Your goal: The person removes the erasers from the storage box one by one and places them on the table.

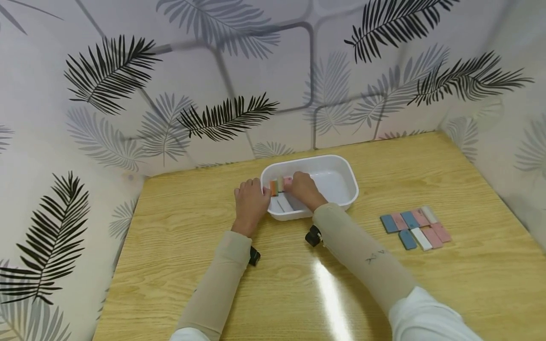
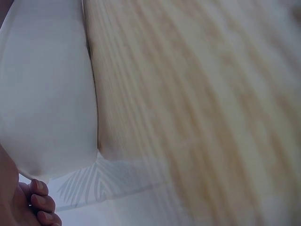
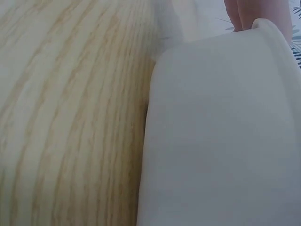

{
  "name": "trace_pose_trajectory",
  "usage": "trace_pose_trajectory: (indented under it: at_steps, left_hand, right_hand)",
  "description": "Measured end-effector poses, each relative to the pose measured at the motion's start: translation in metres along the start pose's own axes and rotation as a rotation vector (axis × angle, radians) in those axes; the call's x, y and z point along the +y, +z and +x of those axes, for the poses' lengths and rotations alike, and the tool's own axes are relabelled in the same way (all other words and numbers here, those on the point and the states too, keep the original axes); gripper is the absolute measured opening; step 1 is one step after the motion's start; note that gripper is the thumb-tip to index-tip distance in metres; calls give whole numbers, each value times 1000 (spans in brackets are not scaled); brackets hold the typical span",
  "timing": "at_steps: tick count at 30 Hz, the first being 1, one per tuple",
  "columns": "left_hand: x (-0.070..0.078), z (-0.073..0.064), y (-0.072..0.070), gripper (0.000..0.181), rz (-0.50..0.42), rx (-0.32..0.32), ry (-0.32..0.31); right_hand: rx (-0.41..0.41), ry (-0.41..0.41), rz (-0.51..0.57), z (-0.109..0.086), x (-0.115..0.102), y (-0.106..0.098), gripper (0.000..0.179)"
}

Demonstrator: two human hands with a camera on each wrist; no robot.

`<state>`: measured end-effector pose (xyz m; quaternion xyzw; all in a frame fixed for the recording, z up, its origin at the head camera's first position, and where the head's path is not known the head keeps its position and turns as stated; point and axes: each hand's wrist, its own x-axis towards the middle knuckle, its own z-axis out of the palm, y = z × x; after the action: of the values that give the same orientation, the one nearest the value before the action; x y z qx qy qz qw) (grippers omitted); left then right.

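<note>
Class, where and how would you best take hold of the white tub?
Probably hold the white tub by its rim at both short ends, one hand from each side. It is longer from left to right, and the raised rim offers an edge to grip. The left hand is at the left end; the right end is free, with the right hand inside.

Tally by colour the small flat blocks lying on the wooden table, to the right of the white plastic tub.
Pink flat blocks: 4
Blue flat blocks: 3
Whitish flat blocks: 2
Total: 9
</note>
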<state>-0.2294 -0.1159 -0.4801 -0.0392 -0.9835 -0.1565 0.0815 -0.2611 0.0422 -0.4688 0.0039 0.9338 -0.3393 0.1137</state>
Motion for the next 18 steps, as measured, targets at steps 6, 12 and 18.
trace_pose_trajectory:
  at_steps: [6,12,18]
  left_hand:
    - [0,0,1,28,8,16,2]
    - [1,-1,-1,29,7,14,1]
    - [3,-2,-2,28,4,19,4]
  right_hand:
    - [-17,26,-2,2,0,-1,32]
    - [-30,60,10,5,-1,-1,35]
    - [-20,67,14,4,-1,-1,33]
